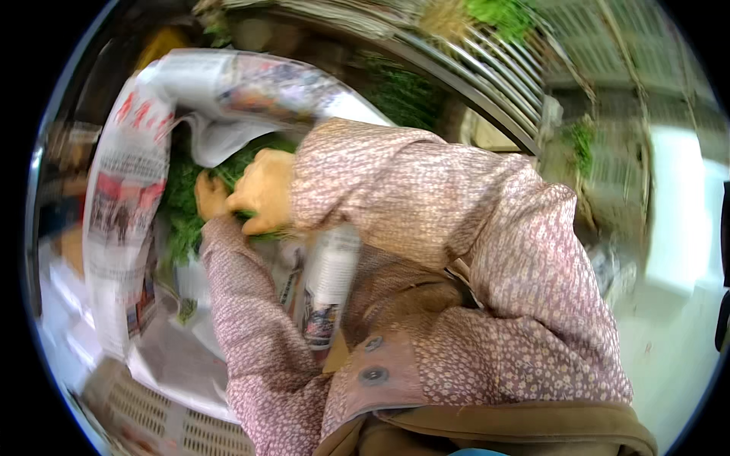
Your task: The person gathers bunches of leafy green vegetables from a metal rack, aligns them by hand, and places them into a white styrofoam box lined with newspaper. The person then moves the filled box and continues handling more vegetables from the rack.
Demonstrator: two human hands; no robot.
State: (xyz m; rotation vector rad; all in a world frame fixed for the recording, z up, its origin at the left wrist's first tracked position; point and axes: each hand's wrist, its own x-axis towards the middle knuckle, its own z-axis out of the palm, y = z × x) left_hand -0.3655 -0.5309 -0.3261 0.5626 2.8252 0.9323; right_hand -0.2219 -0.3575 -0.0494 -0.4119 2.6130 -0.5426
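Note:
Dark leafy greens (182, 220) lie inside a ring of rolled and folded newspaper (122, 205). My left hand (214, 197) is curled into the greens, its fingertips partly hidden. My right hand (262, 190) is just to its right, blurred, with fingers bent around some thin green stems. Both forearms are in flowered sleeves. A loose printed paper sheet (327, 281) stands between my forearms, near my body.
A metal slatted rack (502, 83) with bright greens (498, 15) on it runs along the upper right. A white box-like block (673, 213) stands at the far right. A perforated plastic crate (167, 418) is below at the lower left.

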